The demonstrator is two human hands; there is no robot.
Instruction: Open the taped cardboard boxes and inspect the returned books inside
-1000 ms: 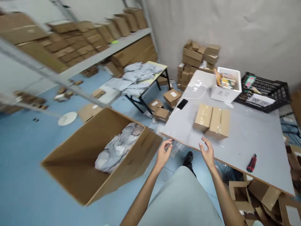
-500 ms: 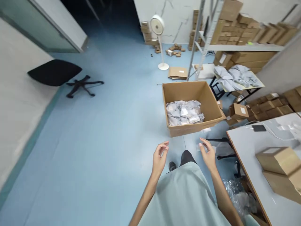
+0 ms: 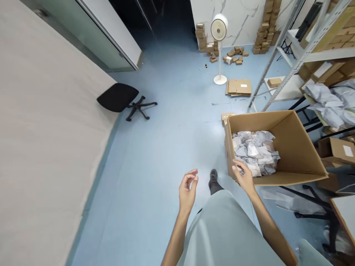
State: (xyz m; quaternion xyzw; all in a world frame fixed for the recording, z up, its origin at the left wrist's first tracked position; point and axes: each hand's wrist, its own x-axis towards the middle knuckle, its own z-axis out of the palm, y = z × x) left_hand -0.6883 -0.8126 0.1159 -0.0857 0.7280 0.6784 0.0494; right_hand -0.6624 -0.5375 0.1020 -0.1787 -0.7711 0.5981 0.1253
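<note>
My left hand (image 3: 187, 189) hangs in front of me over the blue floor, fingers loosely curled and apart, holding nothing. My right hand (image 3: 244, 176) is raised at the near left corner of a large open cardboard box (image 3: 294, 147), fingers spread and empty. The box stands on the floor and holds a heap of grey plastic mailer bags (image 3: 256, 152). My foot in a dark shoe (image 3: 213, 175) steps forward between the two hands.
A black office chair (image 3: 119, 98) lies by the left wall. A white standing fan (image 3: 219, 33) and flat cardboard sheets (image 3: 238, 87) are ahead, with small boxes scattered behind. A metal shelf rack (image 3: 280, 55) and a table with grey bags (image 3: 332, 99) stand on the right.
My view has swung left, away from the grey table with the taped boxes, toward the open floor. The big box now sits to my right. Both hands stay raised and empty.
</note>
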